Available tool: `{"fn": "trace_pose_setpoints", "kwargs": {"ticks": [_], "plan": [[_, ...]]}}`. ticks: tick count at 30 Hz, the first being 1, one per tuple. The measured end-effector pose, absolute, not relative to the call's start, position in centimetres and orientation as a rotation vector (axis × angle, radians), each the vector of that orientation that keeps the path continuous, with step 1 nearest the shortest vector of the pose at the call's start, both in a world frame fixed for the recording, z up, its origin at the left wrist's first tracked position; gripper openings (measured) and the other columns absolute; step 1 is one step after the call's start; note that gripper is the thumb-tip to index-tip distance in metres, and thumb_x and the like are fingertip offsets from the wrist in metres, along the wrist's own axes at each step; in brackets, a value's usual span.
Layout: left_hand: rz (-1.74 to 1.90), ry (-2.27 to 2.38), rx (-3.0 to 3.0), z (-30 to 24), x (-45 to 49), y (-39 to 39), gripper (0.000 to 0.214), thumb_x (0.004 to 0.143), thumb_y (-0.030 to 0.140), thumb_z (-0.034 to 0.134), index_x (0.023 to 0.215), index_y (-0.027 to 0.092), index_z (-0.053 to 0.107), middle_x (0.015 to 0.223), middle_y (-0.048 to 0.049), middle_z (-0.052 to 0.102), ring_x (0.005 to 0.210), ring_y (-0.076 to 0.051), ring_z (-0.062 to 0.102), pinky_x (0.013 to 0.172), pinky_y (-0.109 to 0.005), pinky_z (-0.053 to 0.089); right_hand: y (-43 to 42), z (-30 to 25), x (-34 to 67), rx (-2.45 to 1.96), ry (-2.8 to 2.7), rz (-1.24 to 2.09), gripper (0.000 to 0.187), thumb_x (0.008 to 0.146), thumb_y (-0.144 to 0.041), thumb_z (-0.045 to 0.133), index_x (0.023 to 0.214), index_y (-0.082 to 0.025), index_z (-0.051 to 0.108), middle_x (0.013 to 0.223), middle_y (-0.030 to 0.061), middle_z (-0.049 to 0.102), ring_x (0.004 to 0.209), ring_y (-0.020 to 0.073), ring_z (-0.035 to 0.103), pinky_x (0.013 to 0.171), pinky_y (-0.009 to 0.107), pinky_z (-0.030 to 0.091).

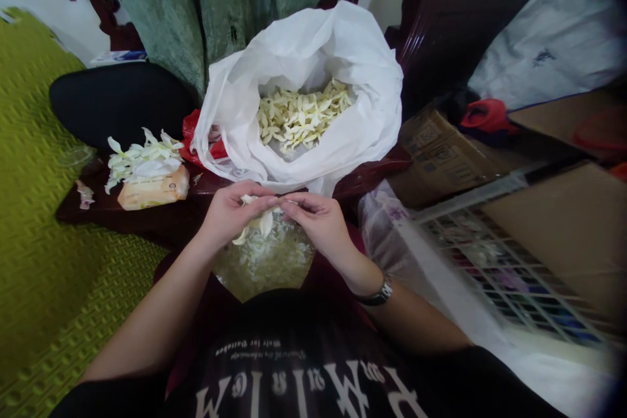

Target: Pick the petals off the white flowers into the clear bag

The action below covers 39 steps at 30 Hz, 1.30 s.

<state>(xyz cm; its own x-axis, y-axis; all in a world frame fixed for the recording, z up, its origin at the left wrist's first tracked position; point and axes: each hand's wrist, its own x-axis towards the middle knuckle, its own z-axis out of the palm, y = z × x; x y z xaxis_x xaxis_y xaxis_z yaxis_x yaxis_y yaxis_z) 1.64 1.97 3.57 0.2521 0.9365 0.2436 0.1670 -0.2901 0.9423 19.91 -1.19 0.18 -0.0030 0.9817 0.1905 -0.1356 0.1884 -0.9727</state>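
Left grip (235, 210) and right grip (319, 217): pinched, tips adjoining.
Forearms (151, 317) converge from behind; wrists (360, 272) lie just behind each grip.

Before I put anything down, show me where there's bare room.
Widest: the yellow-green mat, left of the bench and left forearm. A small bench-top patch shows between the pinkish wrapper and tissue pack. Crowded: the bench under the white bag, and the right side, with the cardboard box and gridded basket.

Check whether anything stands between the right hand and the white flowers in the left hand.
Nothing visible does: the fingertips of the right hand and left hand are close together, just beside the white flowers.
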Motion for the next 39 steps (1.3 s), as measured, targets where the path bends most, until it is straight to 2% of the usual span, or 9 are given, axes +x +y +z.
{"fn": "trace_pose_setpoints", "kwargs": {"ticks": [2, 6, 9, 15, 18, 21, 28, 34, 39], "plan": [[1.116, 0.984, 1.706, 3.6, 1.5, 2.0, 0.024, 0.071, 0.041, 0.088, 0.082, 0.020, 0.085, 0.082, -0.0074, 0.076, 0.077, -0.018, 0.065, 0.077, -0.031, 0.051, -1.1, 0.1, 20.0, -0.967, -1.175, 1.132, 0.018, 0.080, -0.042, 0.081, 0.089, -0.027, 0.083, 0.075, 0.0008, 0.079, 0.061, 0.0162, 0.069, 0.062, 0.032, 0.059], [1.047, 0.947, 1.709, 3.6, 1.1, 2.0, 0.028, 0.066, 0.039, 0.092, 0.089, 0.023, 0.085, 0.095, -0.0092, 0.077, 0.088, -0.021, 0.068, 0.086, -0.034, 0.053, -1.0, 0.1, 20.1, -0.973, -1.132, 1.131, 0.019, 0.078, -0.043, 0.083, 0.092, -0.030, 0.084, 0.089, 0.0007, 0.082, 0.068, 0.0177, 0.072, 0.070, 0.037, 0.064], [0.996, 0.948, 1.718, 3.8, 0.8, 1.9, 0.030, 0.066, 0.037, 0.092, 0.092, 0.022, 0.085, 0.100, -0.0102, 0.078, 0.090, -0.021, 0.069, 0.087, -0.034, 0.054, -0.9, 0.0, 20.4, -0.977, -1.161, 1.110, 0.016, 0.079, -0.041, 0.082, 0.092, -0.032, 0.084, 0.088, 0.0003, 0.081, 0.070, 0.0176, 0.070, 0.073, 0.038, 0.063], [0.959, 1.023, 1.697, 4.3, 0.8, 1.8, 0.026, 0.071, 0.042, 0.088, 0.076, 0.018, 0.082, 0.072, -0.0058, 0.074, 0.067, -0.016, 0.063, 0.064, -0.026, 0.048, -0.9, -0.1, 21.0, -0.981, -1.309, 0.945, 0.015, 0.085, -0.040, 0.078, 0.098, -0.036, 0.083, 0.089, 0.0016, 0.074, 0.085, 0.0194, 0.067, 0.083, 0.039, 0.058], [0.928, 1.088, 1.634, 4.3, 1.0, 1.8, 0.032, 0.066, 0.045, 0.090, 0.068, 0.016, 0.078, 0.060, -0.0018, 0.067, 0.056, -0.011, 0.052, 0.054, -0.022, 0.038, -1.1, 0.0, 21.0, -0.972, -1.319, 0.891, 0.011, 0.085, -0.039, 0.078, 0.094, -0.035, 0.084, 0.096, 0.0026, 0.072, 0.094, 0.0202, 0.067, 0.086, 0.038, 0.056], [0.870, 1.121, 1.597, 4.0, 1.1, 1.7, 0.038, 0.061, 0.047, 0.092, 0.061, 0.014, 0.072, 0.053, 0.0013, 0.058, 0.051, -0.008, 0.043, 0.050, -0.021, 0.032, -1.4, -0.1, 21.0, -0.955, -1.317, 0.873, 0.009, 0.087, -0.037, 0.076, 0.087, -0.030, 0.082, 0.096, 0.0032, 0.074, 0.096, 0.0210, 0.068, 0.089, 0.039, 0.055], [0.782, 1.062, 1.639, 4.1, 0.4, 1.7, 0.040, 0.067, 0.048, 0.087, 0.059, 0.015, 0.068, 0.056, -0.0006, 0.059, 0.054, -0.010, 0.047, 0.050, -0.021, 0.033, -0.5, -1.1, 22.1, -1.006, -1.063, 0.982, 0.024, 0.086, -0.049, 0.075, 0.087, -0.025, 0.071, 0.078, -0.0007, 0.072, 0.072, 0.0169, 0.066, 0.076, 0.034, 0.056], [0.820, 1.092, 1.600, 4.5, -0.6, 1.8, 0.042, 0.071, 0.048, 0.085, 0.057, 0.015, 0.063, 0.055, 0.0004, 0.055, 0.052, -0.009, 0.044, 0.049, -0.021, 0.034, -0.2, -0.7, 22.4, -0.963, -0.930, 1.152, 0.030, 0.078, -0.050, 0.080, 0.084, -0.023, 0.068, 0.076, 0.0003, 0.072, 0.071, 0.0168, 0.068, 0.067, 0.031, 0.057], [0.815, 1.141, 1.569, 4.1, -1.5, 1.8, 0.046, 0.071, 0.050, 0.086, 0.056, 0.015, 0.060, 0.055, -0.0001, 0.054, 0.052, -0.009, 0.045, 0.051, -0.021, 0.035, 0.2, -0.7, 23.4, -0.917, -0.776, 1.117, 0.029, 0.077, -0.047, 0.081, 0.080, -0.024, 0.065, 0.070, -0.0031, 0.068, 0.064, 0.0138, 0.065, 0.062, 0.028, 0.055]]}}
